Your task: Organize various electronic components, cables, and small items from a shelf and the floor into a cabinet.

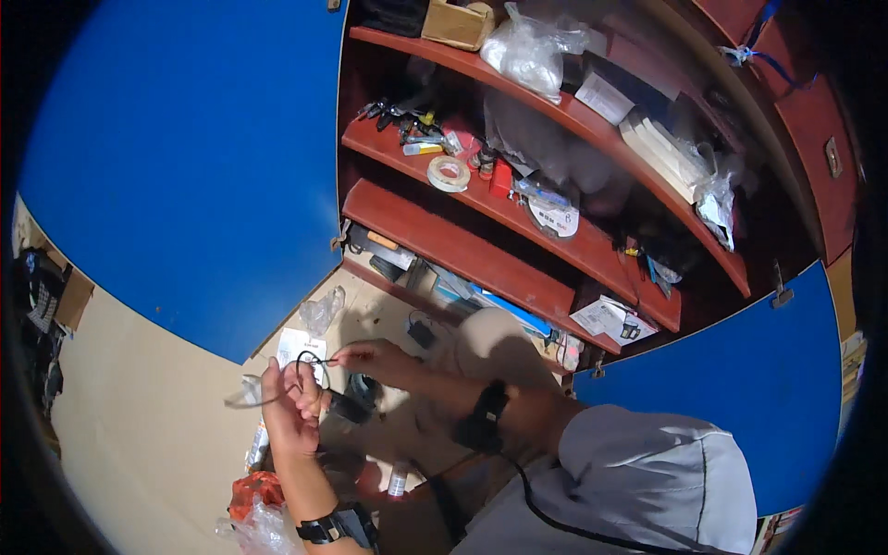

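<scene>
My left hand is raised above the floor and grips a thin black cable that curls in a loop over its fingers. A crumpled clear plastic wrapper sticks out to the left of that hand. My right hand reaches in from the right and pinches the cable's free end between thumb and fingertip. A small black block hangs just below the two hands; whether it is joined to the cable is unclear. Both wrists wear black bands.
An open cupboard with red-brown shelves and blue doors stands ahead, filled with a tape roll, tools, boxes and plastic bags. On the beige floor lie a white sheet, a small white bottle and an orange packet.
</scene>
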`<action>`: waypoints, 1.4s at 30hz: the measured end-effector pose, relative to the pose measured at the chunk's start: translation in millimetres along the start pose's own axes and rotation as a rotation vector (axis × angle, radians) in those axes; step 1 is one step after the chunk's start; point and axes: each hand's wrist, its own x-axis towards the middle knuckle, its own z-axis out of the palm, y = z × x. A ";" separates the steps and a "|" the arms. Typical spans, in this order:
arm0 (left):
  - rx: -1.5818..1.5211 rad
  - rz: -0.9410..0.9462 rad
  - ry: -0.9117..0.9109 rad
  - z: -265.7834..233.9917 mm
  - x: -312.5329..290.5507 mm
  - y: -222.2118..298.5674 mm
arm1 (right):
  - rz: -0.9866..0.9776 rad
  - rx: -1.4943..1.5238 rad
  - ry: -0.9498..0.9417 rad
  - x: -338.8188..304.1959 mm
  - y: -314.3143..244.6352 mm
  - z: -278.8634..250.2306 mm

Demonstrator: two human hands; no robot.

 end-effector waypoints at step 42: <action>0.022 0.209 -0.287 9.5 14.4 -36.9 | 0.132 0.338 -0.294 -43.4 -55.4 -15.7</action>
